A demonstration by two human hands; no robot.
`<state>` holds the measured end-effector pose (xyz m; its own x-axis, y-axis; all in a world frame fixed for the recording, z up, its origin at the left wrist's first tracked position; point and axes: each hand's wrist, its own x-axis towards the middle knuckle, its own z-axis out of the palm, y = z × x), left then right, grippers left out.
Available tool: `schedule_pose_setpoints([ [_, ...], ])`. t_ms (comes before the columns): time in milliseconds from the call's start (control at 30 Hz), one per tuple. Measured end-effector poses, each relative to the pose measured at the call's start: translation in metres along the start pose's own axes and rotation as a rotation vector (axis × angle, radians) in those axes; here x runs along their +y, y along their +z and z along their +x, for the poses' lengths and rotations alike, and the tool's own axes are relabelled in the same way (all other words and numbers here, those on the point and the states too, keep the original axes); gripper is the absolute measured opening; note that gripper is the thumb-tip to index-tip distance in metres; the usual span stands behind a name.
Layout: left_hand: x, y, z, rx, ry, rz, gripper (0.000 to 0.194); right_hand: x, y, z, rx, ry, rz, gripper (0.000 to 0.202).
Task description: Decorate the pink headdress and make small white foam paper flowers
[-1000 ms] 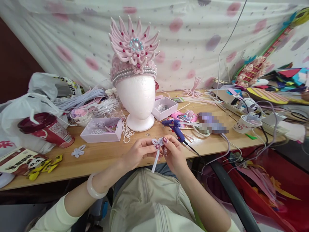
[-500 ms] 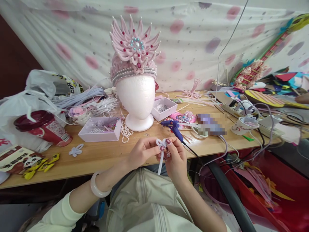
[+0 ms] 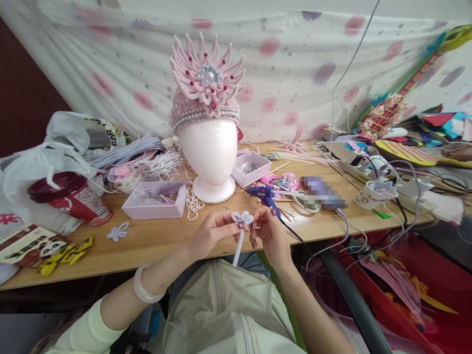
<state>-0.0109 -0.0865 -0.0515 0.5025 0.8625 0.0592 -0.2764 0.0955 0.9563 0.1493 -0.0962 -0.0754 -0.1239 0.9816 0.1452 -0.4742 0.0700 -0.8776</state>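
Just in front of my body, my left hand (image 3: pixel 216 231) pinches a white fuzzy pipe-cleaner flower (image 3: pixel 243 218) between thumb and fingertips. Its looped petals point up, and a straight tail hangs below them. My right hand (image 3: pixel 271 233) is close at the flower's right side, fingers bent and apart; whether a fingertip touches a petal I cannot tell. A similar white pipe-cleaner flower (image 3: pixel 118 231) lies on the table to the left. Behind my hands rests a blue hot glue gun (image 3: pixel 263 193). A pink beaded headdress (image 3: pixel 206 78) sits on a white foam head (image 3: pixel 211 155).
On the wooden table (image 3: pixel 155 246) stand a box of beads (image 3: pixel 153 209), another pale box (image 3: pixel 250 169), a lidded red cup (image 3: pixel 79 199) and a paper cup (image 3: pixel 374 194). Cables run along the right. A black armrest (image 3: pixel 354 300) and a red bin (image 3: pixel 435 275) are at lower right.
My right fingers have come off the flower and spread, moving slightly right. The flower has shifted a little left in my left hand, and more of its petals show.
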Motion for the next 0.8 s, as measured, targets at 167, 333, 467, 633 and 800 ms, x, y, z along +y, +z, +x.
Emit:
schedule_pose_setpoints([
  [167, 0.006, 0.000, 0.003, -0.145, -0.080, 0.022, 0.026, -0.006, -0.001, -0.003, -0.175, -0.063, -0.328, 0.044],
  [333, 0.008, 0.002, 0.000, -0.128, -0.168, 0.010, 0.028, -0.003, -0.003, -0.004, -0.030, -0.262, -0.469, 0.036],
  [467, 0.000, 0.006, -0.006, -0.003, -0.205, -0.080, 0.034, 0.000, -0.006, -0.004, 0.008, -0.323, -0.586, 0.035],
  [633, -0.002, 0.005, -0.014, 0.074, -0.169, 0.120, 0.033, -0.011, -0.011, -0.003, -0.148, -0.161, -0.561, 0.035],
  [800, 0.005, 0.003, -0.019, 0.091, -0.209, 0.318, 0.026, -0.019, -0.015, 0.002, -0.332, -0.077, -0.623, 0.028],
])
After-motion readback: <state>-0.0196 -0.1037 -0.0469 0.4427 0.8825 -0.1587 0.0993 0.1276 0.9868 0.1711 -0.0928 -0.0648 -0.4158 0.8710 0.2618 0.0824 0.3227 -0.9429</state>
